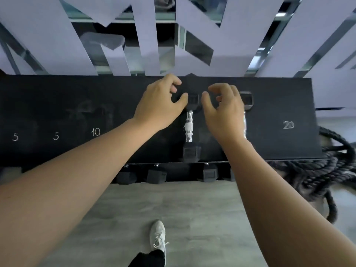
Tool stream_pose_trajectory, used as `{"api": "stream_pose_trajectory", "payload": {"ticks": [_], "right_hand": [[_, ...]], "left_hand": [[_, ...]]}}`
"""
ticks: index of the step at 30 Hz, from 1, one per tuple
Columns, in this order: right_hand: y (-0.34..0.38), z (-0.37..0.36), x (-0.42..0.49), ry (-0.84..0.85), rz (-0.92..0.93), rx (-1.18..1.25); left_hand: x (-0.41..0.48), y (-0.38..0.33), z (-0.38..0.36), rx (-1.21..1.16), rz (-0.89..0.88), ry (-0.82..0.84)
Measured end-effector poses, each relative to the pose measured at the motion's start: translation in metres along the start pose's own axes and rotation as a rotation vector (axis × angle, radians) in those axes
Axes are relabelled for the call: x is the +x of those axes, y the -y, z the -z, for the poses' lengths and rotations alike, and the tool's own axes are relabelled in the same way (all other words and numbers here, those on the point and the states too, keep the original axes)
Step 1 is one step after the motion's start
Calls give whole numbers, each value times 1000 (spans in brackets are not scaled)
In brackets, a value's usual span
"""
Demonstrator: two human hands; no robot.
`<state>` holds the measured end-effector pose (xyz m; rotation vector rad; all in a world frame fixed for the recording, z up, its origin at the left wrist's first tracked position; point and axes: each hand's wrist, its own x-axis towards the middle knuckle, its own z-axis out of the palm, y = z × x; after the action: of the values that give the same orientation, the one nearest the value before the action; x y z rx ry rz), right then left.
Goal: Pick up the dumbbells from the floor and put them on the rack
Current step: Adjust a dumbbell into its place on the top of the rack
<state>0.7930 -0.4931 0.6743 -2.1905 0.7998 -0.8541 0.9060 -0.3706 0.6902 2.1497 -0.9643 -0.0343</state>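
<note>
On rack [57, 105] top shelf, we see centre dumbbell [189, 125] lying front to back, chrome handle bare. Our left hand [160, 102] hovers at its far head, fingers curled loose, gripping nothing; thumb just touching that head. Our right hand [224, 110] hangs just right of same head, fingers spread, released. Second dumbbell [246, 102] lies right of first, partly hidden behind right hand. More dumbbell heads [156, 176] poke out on lower shelf below. Coiled rope [316, 176] on floor right of rack. White shoe [158, 237] on floor before rack.
</note>
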Motion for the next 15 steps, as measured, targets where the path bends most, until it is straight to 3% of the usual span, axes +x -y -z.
{"api": "stream_pose_trajectory", "payload": {"ticks": [4,8,15], "right_hand": [[-65,-62,2,-8,-145,26],[-129,-127,-6,95,-285,15],[-172,-197,1,167,-422,-30]], "left_hand": [[31,53,-61,18,2,100],[74,96,-126,87,-33,160],[121,125,-205,197,-83,282]]}}
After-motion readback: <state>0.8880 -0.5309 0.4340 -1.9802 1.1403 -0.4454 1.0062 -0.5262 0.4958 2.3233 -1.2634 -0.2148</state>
